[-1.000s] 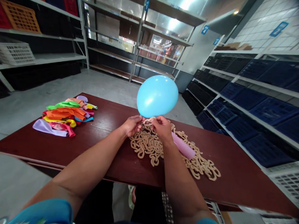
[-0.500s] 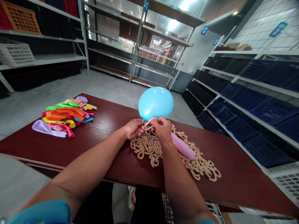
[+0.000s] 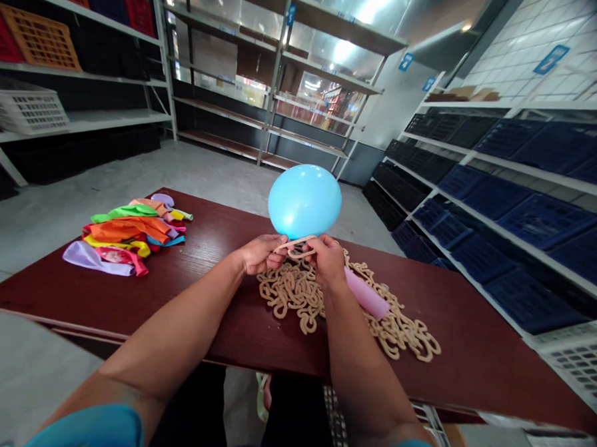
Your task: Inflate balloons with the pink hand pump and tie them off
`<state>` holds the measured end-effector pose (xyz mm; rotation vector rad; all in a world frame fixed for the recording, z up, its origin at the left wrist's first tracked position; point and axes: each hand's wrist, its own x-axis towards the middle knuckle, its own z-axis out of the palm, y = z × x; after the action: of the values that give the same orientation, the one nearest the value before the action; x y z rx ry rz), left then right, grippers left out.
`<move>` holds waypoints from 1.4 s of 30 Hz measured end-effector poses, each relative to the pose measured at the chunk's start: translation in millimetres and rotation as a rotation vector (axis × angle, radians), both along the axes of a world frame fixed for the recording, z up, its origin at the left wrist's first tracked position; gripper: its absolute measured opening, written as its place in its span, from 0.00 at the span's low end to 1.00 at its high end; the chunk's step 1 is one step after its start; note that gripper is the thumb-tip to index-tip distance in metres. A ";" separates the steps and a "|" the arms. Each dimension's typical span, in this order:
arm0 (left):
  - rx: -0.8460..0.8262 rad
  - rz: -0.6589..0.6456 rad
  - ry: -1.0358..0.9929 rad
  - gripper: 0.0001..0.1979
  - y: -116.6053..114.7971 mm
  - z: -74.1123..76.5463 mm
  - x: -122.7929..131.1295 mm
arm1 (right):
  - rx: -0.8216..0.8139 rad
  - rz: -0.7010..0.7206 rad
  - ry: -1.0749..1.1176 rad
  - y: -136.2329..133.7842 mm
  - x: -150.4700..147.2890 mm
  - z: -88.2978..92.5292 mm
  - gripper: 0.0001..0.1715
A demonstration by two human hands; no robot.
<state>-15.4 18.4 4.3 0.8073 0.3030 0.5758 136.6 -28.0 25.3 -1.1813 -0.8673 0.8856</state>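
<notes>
A blown-up light blue balloon [image 3: 304,200] stands just above my two hands over the dark red table [image 3: 213,321]. My left hand [image 3: 260,253] and my right hand [image 3: 325,260] are both closed, pinching a stretch of beige chain strip [image 3: 296,247] pulled between them right under the balloon's neck. The rest of that strip lies in a tangled heap [image 3: 332,302] on the table below my hands. A pink tube [image 3: 366,294] lies on the heap beside my right wrist.
A pile of flat, coloured balloons [image 3: 126,233] lies at the table's left end. Metal shelving with crates lines the left wall, back and right wall; blue crates [image 3: 529,225] fill the right shelves. A white crate [image 3: 586,368] sits low right.
The balloon dropped lower toward my hands, then shifted slightly left. My hands stayed together on the strip, which is now pulled straighter between them.
</notes>
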 end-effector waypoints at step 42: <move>-0.331 0.130 -0.401 0.10 5.4 4.0 -1.6 | 0.010 0.037 -0.501 15.1 -28.6 -26.4 0.22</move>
<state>-17.0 23.8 8.3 0.3419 0.0771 0.7710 108.0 -12.8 -1.1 -1.4089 -1.2971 0.6177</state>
